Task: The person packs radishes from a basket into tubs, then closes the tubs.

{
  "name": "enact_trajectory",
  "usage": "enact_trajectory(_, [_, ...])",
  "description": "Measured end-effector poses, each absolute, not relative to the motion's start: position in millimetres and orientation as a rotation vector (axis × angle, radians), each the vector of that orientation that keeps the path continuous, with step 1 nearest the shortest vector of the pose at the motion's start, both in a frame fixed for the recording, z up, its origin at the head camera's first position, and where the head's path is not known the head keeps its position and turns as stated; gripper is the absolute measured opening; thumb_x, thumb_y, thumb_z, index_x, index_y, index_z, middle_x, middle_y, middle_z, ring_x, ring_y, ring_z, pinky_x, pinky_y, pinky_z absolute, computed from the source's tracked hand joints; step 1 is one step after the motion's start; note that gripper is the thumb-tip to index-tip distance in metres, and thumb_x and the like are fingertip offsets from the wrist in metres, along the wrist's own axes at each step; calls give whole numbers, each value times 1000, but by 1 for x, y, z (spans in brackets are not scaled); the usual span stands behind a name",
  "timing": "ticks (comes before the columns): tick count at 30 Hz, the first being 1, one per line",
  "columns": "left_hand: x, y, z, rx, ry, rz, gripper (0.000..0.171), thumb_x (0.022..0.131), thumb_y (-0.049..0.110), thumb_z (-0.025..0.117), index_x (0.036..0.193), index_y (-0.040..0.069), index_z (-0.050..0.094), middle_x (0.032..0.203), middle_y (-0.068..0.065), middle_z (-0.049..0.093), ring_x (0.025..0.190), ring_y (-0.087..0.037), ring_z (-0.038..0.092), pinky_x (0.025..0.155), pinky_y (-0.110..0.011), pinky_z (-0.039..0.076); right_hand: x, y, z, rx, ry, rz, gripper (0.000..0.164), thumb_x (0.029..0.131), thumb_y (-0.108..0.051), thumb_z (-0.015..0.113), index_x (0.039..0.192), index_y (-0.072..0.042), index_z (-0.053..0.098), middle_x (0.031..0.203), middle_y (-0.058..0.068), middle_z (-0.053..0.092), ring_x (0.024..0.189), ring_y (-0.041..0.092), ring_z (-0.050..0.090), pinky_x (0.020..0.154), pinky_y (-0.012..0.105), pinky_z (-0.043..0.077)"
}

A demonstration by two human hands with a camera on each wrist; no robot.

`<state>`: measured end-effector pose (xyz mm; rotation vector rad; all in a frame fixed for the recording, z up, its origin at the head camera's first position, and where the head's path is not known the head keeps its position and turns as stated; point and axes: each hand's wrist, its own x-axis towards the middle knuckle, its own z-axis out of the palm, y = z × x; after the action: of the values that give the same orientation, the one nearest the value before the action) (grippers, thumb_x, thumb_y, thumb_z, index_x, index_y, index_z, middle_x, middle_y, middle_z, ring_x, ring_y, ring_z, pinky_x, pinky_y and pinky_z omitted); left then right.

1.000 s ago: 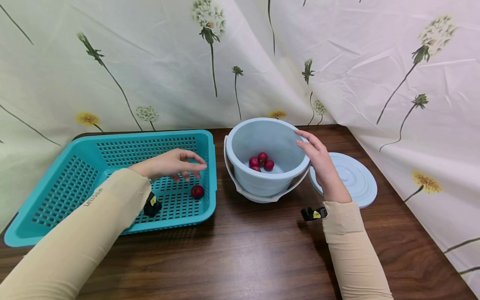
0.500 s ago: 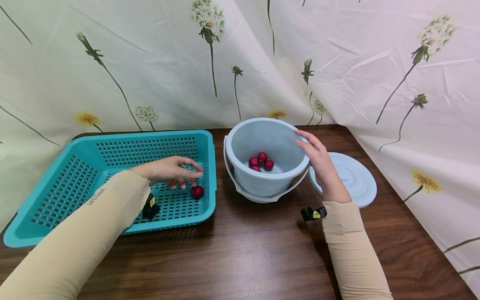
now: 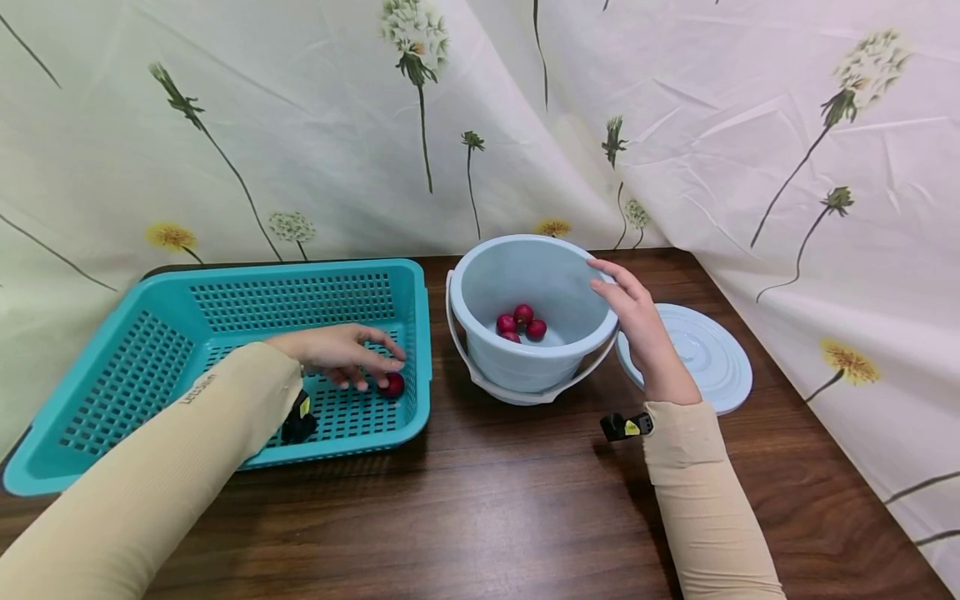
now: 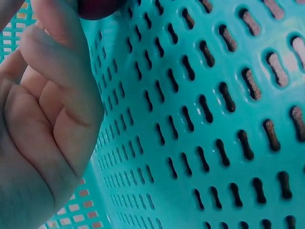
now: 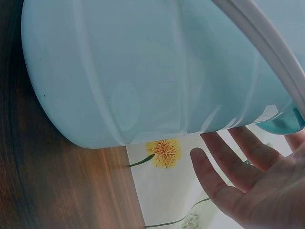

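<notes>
A small dark-red round fruit lies on the floor of the teal basket, near its right end. My left hand reaches down over it, with its fingers loosely bent and the fingertips close beside the fruit; whether they touch it cannot be told. At the top of the left wrist view part of the fruit shows beyond the fingers. My right hand rests on the right rim of the light-blue bucket, its fingers fairly straight. Several similar red fruits sit at the bottom of the bucket.
A light-blue round lid lies on the dark wooden table to the right of the bucket. The bucket's handle hangs down at the front. Behind, a flower-patterned cloth covers the wall.
My left hand has lowered in the basket and its fingertips have come nearer the red fruit. My right hand stays at the bucket's rim.
</notes>
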<state>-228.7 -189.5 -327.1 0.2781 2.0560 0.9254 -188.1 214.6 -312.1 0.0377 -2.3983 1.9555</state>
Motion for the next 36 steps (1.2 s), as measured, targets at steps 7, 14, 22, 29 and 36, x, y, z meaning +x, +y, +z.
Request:
enact_trajectory(7, [-229, -193, -328, 272, 2023, 878, 48, 96, 31, 66, 138, 11, 52, 92, 0, 72, 64, -6, 60, 58, -22, 47, -188, 215, -312, 34, -2393, 1959, 49, 102, -32, 50, 146, -14, 47, 156, 5, 37, 134, 24, 40, 110, 44, 33])
enact_trajectory(14, [-228, -193, -329, 216, 2000, 837, 45, 96, 32, 66, 134, 12, 53, 90, -1, 73, 60, -5, 60, 56, -21, 49, -188, 215, -313, 40, -2386, 1959, 49, 101, -32, 50, 146, -13, 47, 156, 6, 37, 137, 25, 37, 113, 47, 30])
enact_trajectory(22, [-228, -194, -333, 227, 1983, 782, 48, 95, 38, 66, 134, 12, 54, 100, -5, 74, 65, -8, 67, 58, -23, 53, -188, 215, -313, 44, -2382, 1965, 48, 102, -32, 50, 146, -13, 47, 156, 6, 37, 139, 25, 35, 114, 49, 28])
enact_trajectory(29, [-228, -194, -332, 225, 1950, 803, 44, 96, 34, 65, 133, 11, 54, 99, -7, 73, 65, -7, 66, 57, -21, 52, -188, 215, -313, 43, -2388, 1954, 49, 102, -32, 50, 146, -13, 47, 157, 6, 36, 140, 26, 34, 115, 52, 27])
enact_trajectory(36, [-227, -193, -330, 239, 1961, 796, 40, 96, 31, 65, 129, 12, 57, 97, -7, 73, 65, -8, 65, 58, -22, 53, -188, 215, -313, 48, -2394, 1947, 49, 102, -32, 50, 147, -13, 46, 157, 5, 35, 140, 26, 33, 116, 52, 27])
